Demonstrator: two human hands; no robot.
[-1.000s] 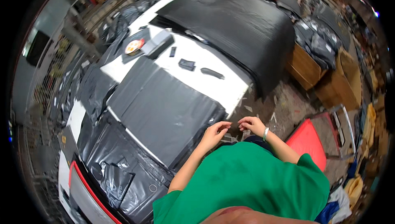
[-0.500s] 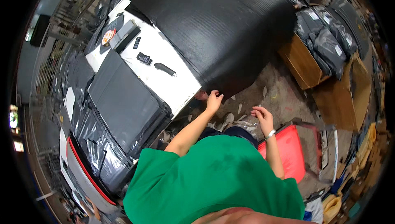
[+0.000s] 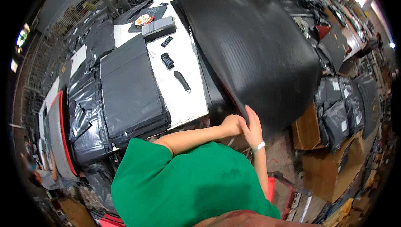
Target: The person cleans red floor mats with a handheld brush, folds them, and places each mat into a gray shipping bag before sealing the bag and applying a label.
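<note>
A large black textured sheet (image 3: 259,56) covers the right part of the white table (image 3: 184,110) and droops over its near side. Its left edge is raised off a dark layer beneath, with a thin red strip showing in the gap. My left hand (image 3: 231,126) is closed at the sheet's near corner, its fingertips hidden by my other hand. Right beside it, my right hand (image 3: 252,130) grips the same edge between thumb and long fingers. A black-handled tool (image 3: 182,81) lies on the table left of the sheet.
Left of the sheet are two small black cards (image 3: 167,61), a grey block-shaped stack (image 3: 158,28), a round orange-and-white sticker roll (image 3: 143,20) and a stack of black packages (image 3: 129,89). Cardboard boxes (image 3: 330,170) and bagged dark goods (image 3: 334,106) stand at right. Another person (image 3: 48,179) is far left.
My right hand has come up from the side to the sheet's near corner, beside my left hand. The sheet's left edge now bows upward, opening a gap. The view has turned.
</note>
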